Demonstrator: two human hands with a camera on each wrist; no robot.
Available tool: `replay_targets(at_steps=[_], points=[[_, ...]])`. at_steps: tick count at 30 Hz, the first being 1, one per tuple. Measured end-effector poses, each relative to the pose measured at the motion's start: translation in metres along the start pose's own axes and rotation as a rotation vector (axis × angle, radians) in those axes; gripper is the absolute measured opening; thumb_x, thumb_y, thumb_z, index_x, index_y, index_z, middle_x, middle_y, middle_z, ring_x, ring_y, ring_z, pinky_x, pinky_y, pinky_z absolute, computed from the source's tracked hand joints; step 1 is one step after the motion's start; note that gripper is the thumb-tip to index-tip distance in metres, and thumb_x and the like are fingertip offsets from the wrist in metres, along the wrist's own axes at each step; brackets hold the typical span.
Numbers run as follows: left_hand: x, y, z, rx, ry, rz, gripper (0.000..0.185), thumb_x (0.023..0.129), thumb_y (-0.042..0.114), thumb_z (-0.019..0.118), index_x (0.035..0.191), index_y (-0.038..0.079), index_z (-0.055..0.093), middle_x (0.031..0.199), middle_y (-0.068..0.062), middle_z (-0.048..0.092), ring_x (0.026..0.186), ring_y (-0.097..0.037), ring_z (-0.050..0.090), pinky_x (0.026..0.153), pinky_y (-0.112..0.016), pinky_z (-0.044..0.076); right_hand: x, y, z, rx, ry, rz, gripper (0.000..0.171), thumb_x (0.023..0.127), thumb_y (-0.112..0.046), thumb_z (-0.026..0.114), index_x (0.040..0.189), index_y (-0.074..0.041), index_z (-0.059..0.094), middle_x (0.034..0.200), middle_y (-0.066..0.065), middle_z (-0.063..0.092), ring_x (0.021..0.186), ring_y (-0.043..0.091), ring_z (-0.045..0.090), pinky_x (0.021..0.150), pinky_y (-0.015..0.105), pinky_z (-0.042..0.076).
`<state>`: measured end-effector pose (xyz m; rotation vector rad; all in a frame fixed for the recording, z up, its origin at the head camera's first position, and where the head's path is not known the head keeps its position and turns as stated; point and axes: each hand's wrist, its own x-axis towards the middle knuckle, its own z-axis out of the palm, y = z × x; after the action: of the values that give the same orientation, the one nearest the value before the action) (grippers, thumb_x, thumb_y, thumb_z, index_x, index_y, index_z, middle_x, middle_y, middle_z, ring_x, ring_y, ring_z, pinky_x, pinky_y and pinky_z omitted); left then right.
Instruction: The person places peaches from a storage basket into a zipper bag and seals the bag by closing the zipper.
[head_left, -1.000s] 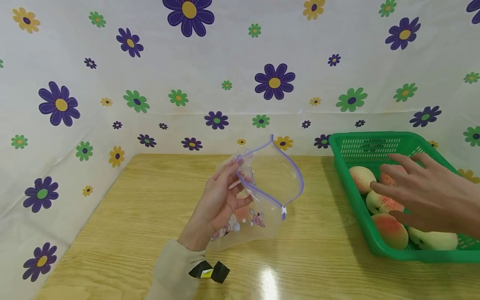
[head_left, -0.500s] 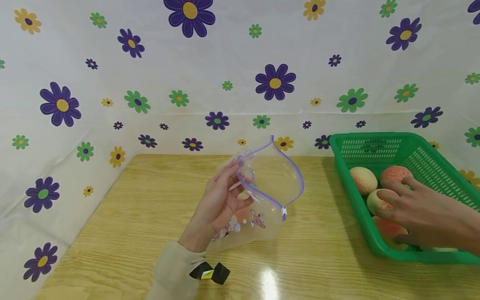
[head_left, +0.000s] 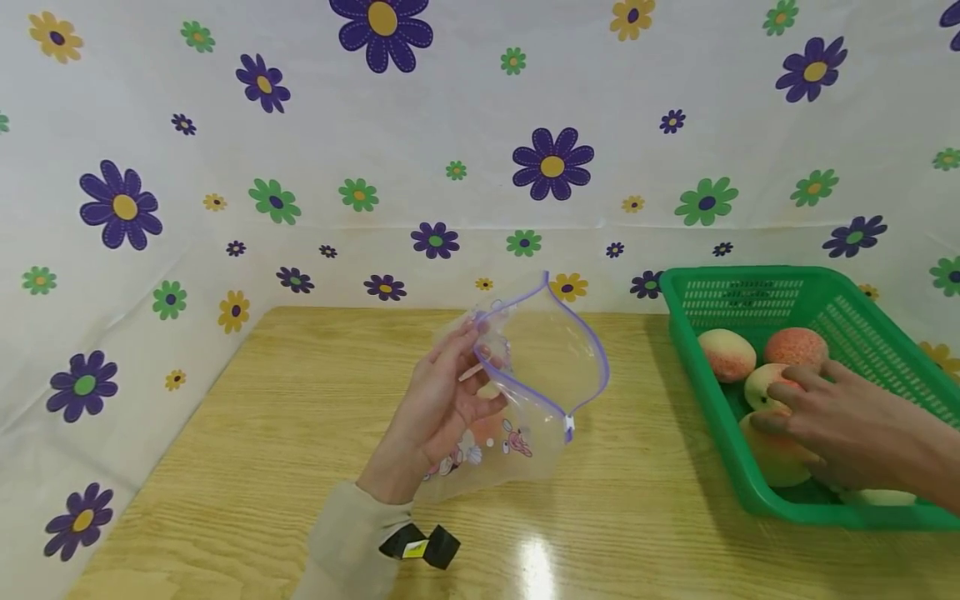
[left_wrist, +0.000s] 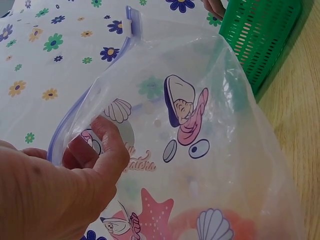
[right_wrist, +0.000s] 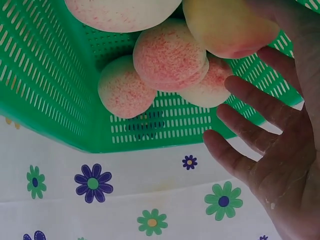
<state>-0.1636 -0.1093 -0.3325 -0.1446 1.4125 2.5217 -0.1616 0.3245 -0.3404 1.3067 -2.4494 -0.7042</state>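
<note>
Nearest, the left hand (head_left: 442, 408) pinches the rim of a clear bag (head_left: 536, 454), its mouth gaping, over the wooden table (head_left: 300, 433). To the right, inside the green basket (head_left: 712, 412), the right hand (head_left: 862, 425) pinches one peach (head_left: 776, 454) between thumb and forefinger, remaining fingers apart. Three more peaches (head_left: 797, 347) sit just beyond, before a flowered cloth (head_left: 450, 117).

Centre: clear zip bag (head_left: 525, 468), edged in purple, printed with pink cartoon figures (left_wrist: 187, 115) and a coral starfish (left_wrist: 154, 217). Right: green basket (head_left: 825, 512); peaches (head_left: 797, 347), cream to yellow, speckled or flushed red. Background: white cloth (head_left: 450, 108) with purple, green and yellow daisies (head_left: 552, 167). Bottom: yellowish-brown wood-grain tabletop (head_left: 300, 417).
</note>
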Motion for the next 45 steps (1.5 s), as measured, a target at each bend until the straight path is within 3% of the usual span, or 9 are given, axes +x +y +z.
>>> replay_targets(at_steps=[7,13,20,26,31,36,41,45], points=[[0.000,-0.001,-0.001,-0.003,0.001,0.000,0.025,0.110,0.031,0.046,0.131,0.024,0.057,0.098,0.004,0.055,0.094,-0.014,0.058,0.078,-0.036,0.061,0.005,-0.006,0.005,0.108,-0.053,0.053,0.068,0.050,-0.052,0.098,0.106,-0.029,0.067,0.091,-0.003,0.060,0.086,0.025,0.051,0.069,0.051,0.049],[0.000,-0.002,-0.001,0.000,0.003,0.000,0.028,0.110,0.032,0.046,0.136,0.024,0.054,0.101,0.003,0.055,0.095,-0.014,0.057,0.079,-0.038,0.062,0.012,-0.008,0.008,0.142,-0.146,0.065,0.069,0.053,-0.048,0.098,0.111,-0.028,0.065,0.088,-0.004,0.062,0.079,0.022,0.048,0.064,0.048,0.045],[0.001,-0.003,-0.002,0.009,0.008,0.002,0.030,0.110,0.032,0.046,0.138,0.024,0.053,0.103,0.002,0.054,0.096,-0.015,0.057,0.079,-0.038,0.062,0.011,-0.010,0.010,0.131,-0.154,0.078,0.070,0.055,-0.041,0.097,0.118,-0.029,0.069,0.093,-0.004,0.064,0.074,0.020,0.043,0.066,0.048,0.046],[0.002,-0.002,-0.001,0.003,0.011,-0.002,0.028,0.110,0.032,0.046,0.135,0.025,0.055,0.103,0.002,0.055,0.095,-0.015,0.058,0.078,-0.037,0.063,0.005,-0.011,0.010,0.064,-0.168,0.090,0.062,0.056,-0.041,0.095,0.112,-0.033,0.069,0.091,-0.004,0.061,0.072,0.019,0.034,0.061,0.035,0.037],[0.002,-0.002,-0.002,0.010,0.012,0.001,0.028,0.110,0.032,0.046,0.136,0.024,0.054,0.103,0.002,0.055,0.094,-0.014,0.058,0.076,-0.036,0.063,0.005,-0.010,0.006,0.086,-0.247,0.123,0.067,0.055,-0.046,0.096,0.116,-0.033,0.071,0.099,-0.002,0.062,0.076,0.022,0.043,0.060,0.035,0.038],[0.001,-0.002,-0.002,0.015,0.013,0.006,0.031,0.110,0.031,0.045,0.139,0.023,0.052,0.103,0.002,0.054,0.095,-0.014,0.058,0.077,-0.037,0.062,0.004,-0.012,0.005,0.135,-0.212,0.149,0.067,0.052,-0.039,0.098,0.111,-0.032,0.068,0.099,0.000,0.054,0.076,0.022,0.042,0.057,0.034,0.034],[0.002,-0.003,-0.003,0.016,0.008,0.013,0.034,0.110,0.031,0.045,0.142,0.024,0.050,0.103,0.003,0.054,0.095,-0.014,0.058,0.077,-0.037,0.062,0.005,-0.012,0.004,0.173,-0.233,0.181,0.070,0.051,-0.031,0.099,0.111,-0.028,0.064,0.106,0.006,0.050,0.075,0.024,0.044,0.053,0.033,0.034],[0.002,-0.003,-0.003,0.013,0.007,0.016,0.034,0.110,0.032,0.045,0.143,0.024,0.050,0.104,0.002,0.054,0.095,-0.014,0.058,0.077,-0.037,0.062,0.005,-0.010,0.003,0.144,-0.238,0.178,0.066,0.054,-0.020,0.099,0.108,-0.023,0.060,0.106,0.012,0.046,0.072,0.027,0.045,0.048,0.033,0.035]])
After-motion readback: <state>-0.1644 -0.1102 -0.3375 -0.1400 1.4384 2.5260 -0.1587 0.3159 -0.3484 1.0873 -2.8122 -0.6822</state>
